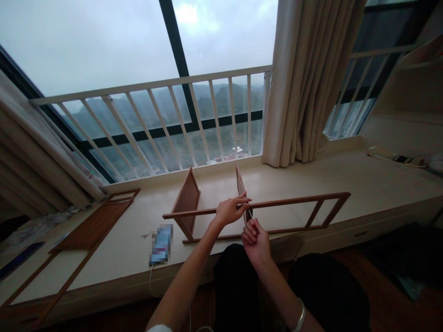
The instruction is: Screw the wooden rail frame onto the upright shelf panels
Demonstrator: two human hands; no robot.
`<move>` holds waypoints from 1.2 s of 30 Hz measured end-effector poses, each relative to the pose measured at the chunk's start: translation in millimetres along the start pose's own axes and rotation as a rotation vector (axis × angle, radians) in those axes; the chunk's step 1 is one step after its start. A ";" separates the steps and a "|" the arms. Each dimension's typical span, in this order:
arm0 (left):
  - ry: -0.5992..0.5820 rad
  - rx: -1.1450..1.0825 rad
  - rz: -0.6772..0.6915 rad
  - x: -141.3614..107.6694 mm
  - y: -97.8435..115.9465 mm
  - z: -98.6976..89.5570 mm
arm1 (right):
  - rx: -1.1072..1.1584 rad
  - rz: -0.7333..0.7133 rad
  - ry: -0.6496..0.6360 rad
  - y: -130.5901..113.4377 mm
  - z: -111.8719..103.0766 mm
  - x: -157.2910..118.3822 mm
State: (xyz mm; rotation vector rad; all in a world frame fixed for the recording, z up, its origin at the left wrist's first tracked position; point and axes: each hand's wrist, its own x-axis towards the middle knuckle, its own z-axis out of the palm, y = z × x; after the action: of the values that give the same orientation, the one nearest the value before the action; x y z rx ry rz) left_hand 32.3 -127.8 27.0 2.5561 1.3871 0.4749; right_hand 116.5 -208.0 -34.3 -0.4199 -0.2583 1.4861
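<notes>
A brown wooden frame [294, 202] lies on its side on the window ledge, with two upright boards, a left board [185, 200] and a middle board [241, 182], standing between its rails. My left hand [228, 211] is closed over the upper rail where the middle board meets it. Just below, my right hand [255, 237] has its fingers curled and pinched around a thin pale rod [251, 214], whose tip reaches the same joint. The rod's exact kind is too small to make out.
A second wooden frame with a panel [92, 221] lies on the left of the ledge [131, 258]. A phone [161, 244] with a white cable lies by the ledge's front edge. Behind are a white railing [152, 85] and a beige curtain [301, 83]. Dark-clothed knees [237, 281] are below.
</notes>
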 end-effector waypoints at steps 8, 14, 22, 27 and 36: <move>0.006 -0.014 0.015 0.4 1.7 -1.1 | 0.623 0.063 -0.194 2.9 17.3 -9.3; 0.019 -0.020 -0.021 1.2 1.3 0.0 | 0.712 0.140 -0.216 9.3 11.5 -11.5; 0.033 -0.030 -0.051 4.4 0.6 4.0 | 0.544 0.276 -0.129 6.3 2.4 -8.2; 0.007 -0.038 -0.084 4.4 2.4 0.9 | 0.009 0.182 0.027 3.3 -10.2 -9.5; -0.031 -0.044 -0.122 2.8 8.7 -6.0 | -1.558 -0.454 0.213 -20.2 -15.8 -12.7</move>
State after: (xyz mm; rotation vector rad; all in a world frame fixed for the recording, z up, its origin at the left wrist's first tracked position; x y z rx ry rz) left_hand 38.2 -130.1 35.8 2.4170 1.4939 0.4376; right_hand 140.4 -223.1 -38.9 -1.6016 -1.2471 0.5203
